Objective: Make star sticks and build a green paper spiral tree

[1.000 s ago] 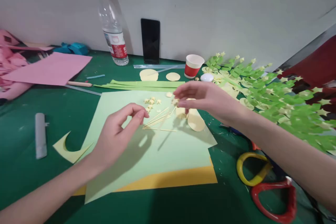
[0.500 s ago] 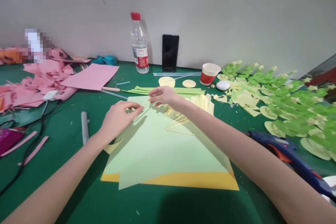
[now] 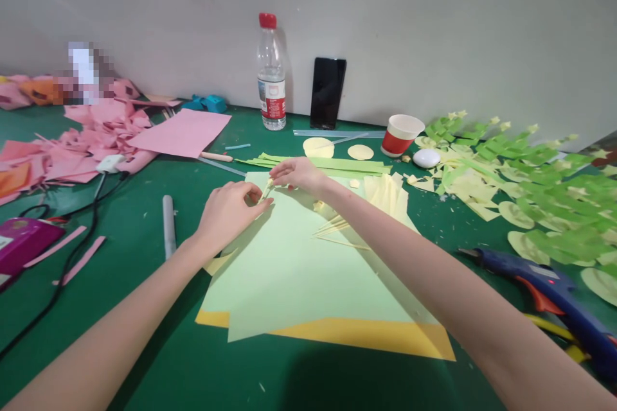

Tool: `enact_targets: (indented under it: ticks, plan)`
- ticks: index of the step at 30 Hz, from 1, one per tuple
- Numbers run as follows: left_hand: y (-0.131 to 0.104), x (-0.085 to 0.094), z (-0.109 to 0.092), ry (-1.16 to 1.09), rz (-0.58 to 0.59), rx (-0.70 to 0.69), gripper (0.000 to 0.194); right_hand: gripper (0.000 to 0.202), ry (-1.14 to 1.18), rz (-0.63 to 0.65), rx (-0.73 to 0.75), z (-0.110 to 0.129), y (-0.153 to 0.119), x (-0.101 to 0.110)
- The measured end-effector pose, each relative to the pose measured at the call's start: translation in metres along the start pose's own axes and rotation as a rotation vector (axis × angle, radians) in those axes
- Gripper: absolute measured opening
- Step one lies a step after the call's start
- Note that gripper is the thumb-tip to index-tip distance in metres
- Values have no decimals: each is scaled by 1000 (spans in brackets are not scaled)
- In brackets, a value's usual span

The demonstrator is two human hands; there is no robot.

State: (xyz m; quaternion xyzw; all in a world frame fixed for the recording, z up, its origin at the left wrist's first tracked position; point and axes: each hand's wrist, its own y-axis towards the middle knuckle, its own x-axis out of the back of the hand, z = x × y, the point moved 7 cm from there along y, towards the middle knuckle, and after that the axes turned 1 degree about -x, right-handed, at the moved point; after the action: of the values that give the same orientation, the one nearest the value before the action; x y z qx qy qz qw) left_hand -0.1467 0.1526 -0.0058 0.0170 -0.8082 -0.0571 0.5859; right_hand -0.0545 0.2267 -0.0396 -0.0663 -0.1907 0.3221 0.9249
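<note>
My left hand (image 3: 234,209) is over the left edge of a pale green paper sheet (image 3: 294,270), thumb and fingers pinched on a thin pale yellow paper strip (image 3: 267,191). At the strip's upper end, my right hand (image 3: 299,174) has its fingertips closed around it; the exact grip is partly hidden. Several thin yellow paper sticks (image 3: 332,226) lie on the sheet beneath my right forearm. Near them are small yellow paper pieces (image 3: 319,206) and a pile of yellow strips (image 3: 388,196). An orange-yellow sheet (image 3: 361,334) shows below the green one.
Behind are green strips (image 3: 328,165), a water bottle (image 3: 272,80), a phone (image 3: 328,93) and a paper cup (image 3: 402,135). A glue gun (image 3: 544,289) lies right, below green paper leaves (image 3: 569,192). Pink paper pieces (image 3: 91,141), a grey rod (image 3: 168,225) and a cable (image 3: 80,257) are left.
My right fingertips have come down and closed in on the strip's upper end, nearer my left hand. The whole view has shifted, so the table things appear further right.
</note>
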Motion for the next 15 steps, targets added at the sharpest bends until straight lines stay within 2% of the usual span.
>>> enact_targets:
  ticks: [4,8,12,15]
  plan:
    - [1,-1,0,-7,5,6,26,29,-23,-10,4,3,0,0]
    - [0,1,0,-33,-9,18,26,28,-56,-78,14,9,-5,9]
    - [-4,4,-2,-98,-70,16,21,28,-125,-194,4,14,-20,31]
    - [-5,9,-12,-188,-96,-35,17,27,-212,-266,-22,13,-38,52]
